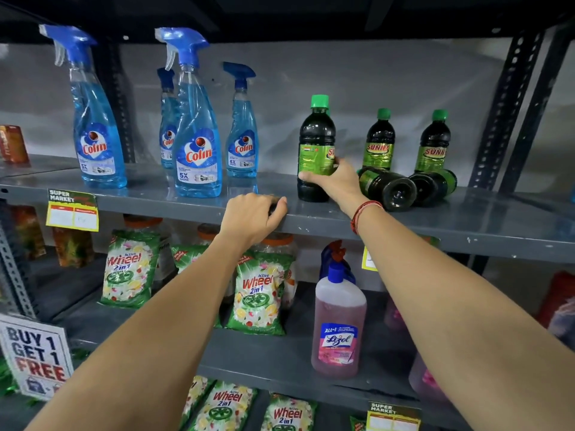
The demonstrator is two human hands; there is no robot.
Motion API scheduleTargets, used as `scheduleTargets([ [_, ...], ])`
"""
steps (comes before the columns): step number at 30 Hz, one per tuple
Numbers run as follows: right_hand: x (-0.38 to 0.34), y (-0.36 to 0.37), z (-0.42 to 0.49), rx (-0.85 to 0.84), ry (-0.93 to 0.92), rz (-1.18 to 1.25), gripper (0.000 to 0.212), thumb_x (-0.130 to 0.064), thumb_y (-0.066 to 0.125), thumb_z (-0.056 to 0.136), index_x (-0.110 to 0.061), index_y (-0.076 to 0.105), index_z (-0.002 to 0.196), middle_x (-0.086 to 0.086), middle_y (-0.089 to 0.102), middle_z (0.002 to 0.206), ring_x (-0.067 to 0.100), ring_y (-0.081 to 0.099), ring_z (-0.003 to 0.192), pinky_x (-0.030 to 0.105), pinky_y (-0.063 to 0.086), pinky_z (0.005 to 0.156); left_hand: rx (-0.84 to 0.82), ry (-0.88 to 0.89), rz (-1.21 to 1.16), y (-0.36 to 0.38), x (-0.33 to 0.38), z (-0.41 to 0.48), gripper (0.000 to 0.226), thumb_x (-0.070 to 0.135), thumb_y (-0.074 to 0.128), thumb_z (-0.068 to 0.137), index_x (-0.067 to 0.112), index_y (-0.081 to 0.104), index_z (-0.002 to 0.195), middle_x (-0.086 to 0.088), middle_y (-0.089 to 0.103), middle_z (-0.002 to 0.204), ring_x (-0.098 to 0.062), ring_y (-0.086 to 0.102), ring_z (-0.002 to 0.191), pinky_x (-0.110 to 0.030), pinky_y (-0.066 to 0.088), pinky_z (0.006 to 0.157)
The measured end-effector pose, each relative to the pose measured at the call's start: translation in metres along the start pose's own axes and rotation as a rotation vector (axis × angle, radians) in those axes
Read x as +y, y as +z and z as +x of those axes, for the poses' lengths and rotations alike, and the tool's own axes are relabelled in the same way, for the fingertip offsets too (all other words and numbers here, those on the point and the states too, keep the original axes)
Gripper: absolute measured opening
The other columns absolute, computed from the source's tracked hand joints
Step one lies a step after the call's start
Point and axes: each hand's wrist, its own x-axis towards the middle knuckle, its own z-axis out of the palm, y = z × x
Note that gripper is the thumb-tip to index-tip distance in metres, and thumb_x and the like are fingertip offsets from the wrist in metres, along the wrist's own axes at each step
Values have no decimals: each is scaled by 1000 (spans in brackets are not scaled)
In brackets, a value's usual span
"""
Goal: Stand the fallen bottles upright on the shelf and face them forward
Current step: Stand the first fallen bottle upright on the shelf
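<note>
Turning the upright green-capped bottle (316, 147) was the step in hand: the right hand (334, 178) had its grip wrapped round the lower label, thumb in front, fingers behind, while the bottle stood on the grey shelf (186, 206) near the front edge. Its label faced partly sideways, only the first letters showing, so a small twist on its base would likely bring the name forward; keeping the base flat should stop it tipping into the two fallen bottles (389, 186), which lay just beside the wrist, bases toward the camera. The left hand (253, 217) rested curled over the shelf's front lip, pinching nothing visible. Two more standing bottles (380, 141) stood behind. The fallen bottles' caps and labels were mostly hidden, and the right fingertips were out of sight behind the bottle.
</note>
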Motion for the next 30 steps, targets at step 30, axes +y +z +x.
scheduleTargets([
  [30, 1, 5, -1, -49, -63, -96, 81, -47, 87, 60, -16, 51, 126, 3, 63, 124, 22, 57, 116, 35, 46, 98, 80, -4, -78, 0, 2, -3, 67, 50, 15, 87, 16, 72, 91, -8, 71, 70, -24, 62, 62, -27, 33, 52],
])
